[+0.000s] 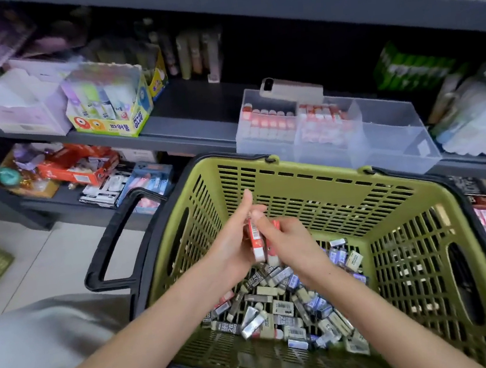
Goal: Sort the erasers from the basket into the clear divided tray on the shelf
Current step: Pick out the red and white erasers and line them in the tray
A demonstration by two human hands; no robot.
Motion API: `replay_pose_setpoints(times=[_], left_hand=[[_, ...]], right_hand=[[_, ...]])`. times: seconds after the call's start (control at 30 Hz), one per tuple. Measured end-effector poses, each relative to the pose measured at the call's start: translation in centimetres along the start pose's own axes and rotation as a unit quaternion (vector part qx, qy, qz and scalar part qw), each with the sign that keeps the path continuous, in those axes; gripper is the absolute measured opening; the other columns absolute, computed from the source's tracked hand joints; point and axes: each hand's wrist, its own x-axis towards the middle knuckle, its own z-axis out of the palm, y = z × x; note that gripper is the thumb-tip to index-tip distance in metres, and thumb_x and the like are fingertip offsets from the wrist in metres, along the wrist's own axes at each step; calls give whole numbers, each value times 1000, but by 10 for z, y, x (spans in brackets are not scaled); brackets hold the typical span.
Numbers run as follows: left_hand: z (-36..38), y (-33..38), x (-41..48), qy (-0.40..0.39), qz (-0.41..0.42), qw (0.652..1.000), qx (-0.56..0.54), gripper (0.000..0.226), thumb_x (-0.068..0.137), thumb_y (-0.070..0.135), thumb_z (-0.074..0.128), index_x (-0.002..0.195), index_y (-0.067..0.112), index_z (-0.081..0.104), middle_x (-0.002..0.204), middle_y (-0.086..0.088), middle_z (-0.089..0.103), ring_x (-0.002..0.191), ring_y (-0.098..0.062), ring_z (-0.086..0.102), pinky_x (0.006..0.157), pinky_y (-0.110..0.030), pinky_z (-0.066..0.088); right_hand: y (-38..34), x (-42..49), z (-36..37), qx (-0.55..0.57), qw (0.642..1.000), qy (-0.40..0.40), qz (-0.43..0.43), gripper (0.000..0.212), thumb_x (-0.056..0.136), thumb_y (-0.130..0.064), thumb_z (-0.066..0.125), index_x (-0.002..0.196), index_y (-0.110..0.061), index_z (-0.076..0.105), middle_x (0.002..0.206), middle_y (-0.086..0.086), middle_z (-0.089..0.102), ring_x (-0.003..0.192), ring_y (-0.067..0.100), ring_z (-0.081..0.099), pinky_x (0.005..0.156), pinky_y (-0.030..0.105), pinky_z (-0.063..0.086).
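Note:
A green slotted basket [403, 206] with black handles stands in front of me, its bottom covered with several grey, black and blue-sleeved erasers [282, 308]. Above them my left hand [230, 245] grips a red-and-white eraser [256, 239], thumb raised. My right hand [293, 244] pinches a second red-and-white eraser [274, 252] pressed against the first. On the shelf behind the basket sits the clear divided tray [393, 138]. Its left and middle compartments hold rows of red-and-white erasers [268, 121]; its right compartment looks bare.
A phone [288, 87] lies on the tray's back rim. A glue box [108, 108] and a white box [20, 102] stand on the shelf to the left, with packaged goods to the right. The lower shelf holds more stationery. My knee [42, 339] is at lower left.

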Motion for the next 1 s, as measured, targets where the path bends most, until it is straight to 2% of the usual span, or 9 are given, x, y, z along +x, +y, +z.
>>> replay_pose_setpoints(times=[0.1,0.23,0.43,0.53,0.6,0.67,0.77,0.87,1.0], left_hand=[[-1,0,0,-28,-37,998,-35,39,72,53,66,64,14,70,65,-4,67,56,-19,65,52,-29,54],[-2,0,0,-72,-44,996,-26,40,76,50,64,84,11,64,66,-7,59,51,-21,58,47,-26,49],[-11,9,-1,-134,-43,990,-16,15,77,22,68,88,13,68,67,-3,59,45,-12,51,43,-20,41],[-17,16,-3,-100,-43,993,-40,27,67,7,70,94,10,67,68,-9,63,52,-17,57,46,-24,48],[-25,23,-4,-65,-35,995,-71,30,63,3,69,92,7,65,68,-12,62,53,-20,59,47,-27,51],[-32,31,-6,-48,-17,995,-90,28,61,2,69,89,5,64,69,-12,61,55,-20,59,47,-27,51],[-38,38,-10,-47,1,993,-111,38,55,2,75,91,4,63,72,-12,60,59,-19,58,48,-28,50],[-39,40,-13,-49,4,992,-117,35,59,3,74,92,4,62,73,-11,60,62,-19,58,48,-28,50],[-39,40,-17,-59,11,995,-79,35,60,7,74,92,7,62,73,-10,59,62,-19,57,50,-28,50]], right_hand=[[-3,-2,-1,-5,1000,21,7,48,94,-45,48,62,-9,55,59,8,56,54,19,48,55,26,37],[-11,-5,-9,-6,1000,4,-8,42,95,-38,48,64,-13,56,50,7,54,40,18,47,45,29,40],[-28,-5,-28,98,987,-126,25,28,100,-23,40,93,-15,66,79,8,73,65,21,71,60,26,58],[-23,4,-42,176,982,-70,2,18,96,-11,46,102,-11,63,86,7,74,63,21,70,54,25,56],[-1,14,-46,113,992,-51,-7,13,93,-7,52,99,-5,64,83,9,71,58,15,63,52,23,54],[32,18,-38,-73,987,-142,-6,9,89,-11,60,95,-8,67,86,6,70,67,12,62,63,26,56],[90,17,-10,-349,885,-309,-10,41,83,-26,69,121,-14,60,119,4,63,102,14,60,95,35,49],[132,16,15,-507,796,-313,-105,64,81,-39,69,138,-29,43,126,6,50,116,22,44,91,36,43],[145,26,33,-591,685,-327,-273,54,85,-39,62,136,-29,46,119,8,44,111,25,36,88,37,34]])
